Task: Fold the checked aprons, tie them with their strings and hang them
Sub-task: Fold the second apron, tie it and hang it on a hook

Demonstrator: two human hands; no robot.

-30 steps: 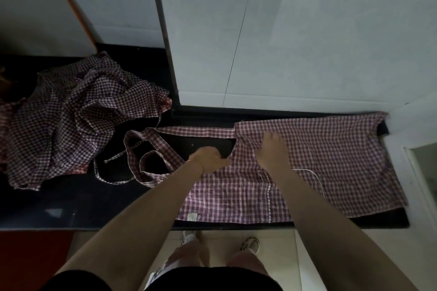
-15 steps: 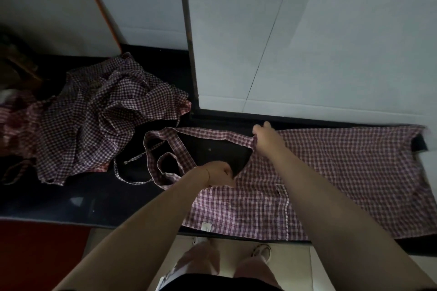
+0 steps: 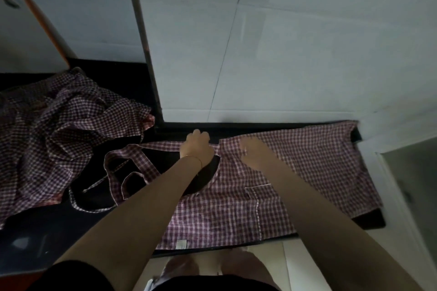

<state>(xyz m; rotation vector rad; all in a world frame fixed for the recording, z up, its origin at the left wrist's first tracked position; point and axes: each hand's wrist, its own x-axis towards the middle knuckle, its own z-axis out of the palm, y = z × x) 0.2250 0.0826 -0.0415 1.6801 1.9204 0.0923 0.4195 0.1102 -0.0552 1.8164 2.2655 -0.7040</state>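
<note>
Both hands worked the flat apron point(image 3: 295, 186) spread across my dark counter point(image 3: 47, 238): my left hand point(image 3: 197, 149) gripped its strap point(image 3: 163, 146) at the far edge. Right hand point(image 3: 256, 152) lay blurred on the bib, grip unclear; a crumpled apron heap point(image 3: 59, 130) sat left.

Both bare arms reach forward; left hand point(image 3: 197, 150) curls its fingers closed, right hand point(image 3: 254, 152) lies blurred beside it, palm down, grip unclear.

I see one maroon-and-white checked apron point(image 3: 283, 186) spread flat along the dark worktop point(image 3: 47, 231), its strings point(image 3: 123, 172) looped loosely at its left end, and a second checked apron point(image 3: 59, 134) lying crumpled in a heap further left.
</note>
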